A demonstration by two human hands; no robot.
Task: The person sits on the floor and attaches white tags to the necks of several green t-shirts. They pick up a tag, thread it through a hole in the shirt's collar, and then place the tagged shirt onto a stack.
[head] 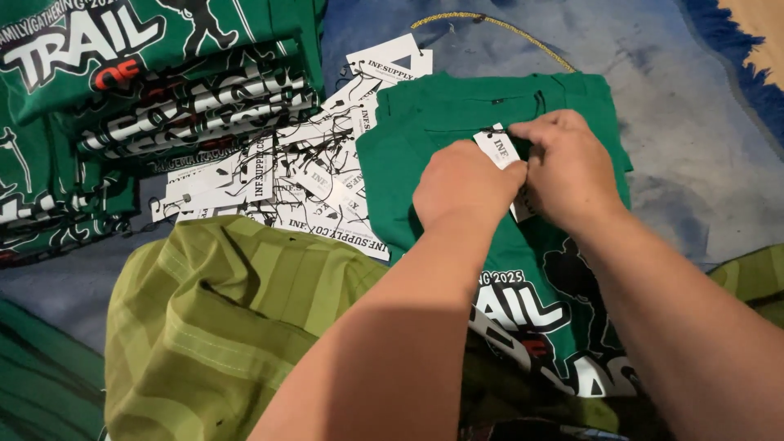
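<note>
**Two hands on a paper tag, folded green shirt beneath**

Blue-grey cloth [694, 122], soft and mottled, covers the surface, with a darker blue fringed edge at the upper right. On it lies a folded green T-shirt [425, 163] — smooth knit, neckline toward the top, white, red and black print at its lower end. A small white rectangular hang tag [498, 149] sits near the collar. The left hand [464, 189] is curled, its fingertips pinching the tag's lower edge; the right hand [567, 167] is bent over the tag's right side, fingers closed on it. Whether a string ties the tag to the shirt cannot be made out under the fingers.

Left of the shirt spreads a loose heap of white paper tags [294, 180] with thin black strings, tangled together. A stack of folded green printed shirts [163, 90] fills the upper left, cut off by the frame. Olive-green striped fabric [212, 327], creased, covers the lower left — its full shape runs out of view. A thin yellow cord [498, 28] arcs above the shirt.
</note>
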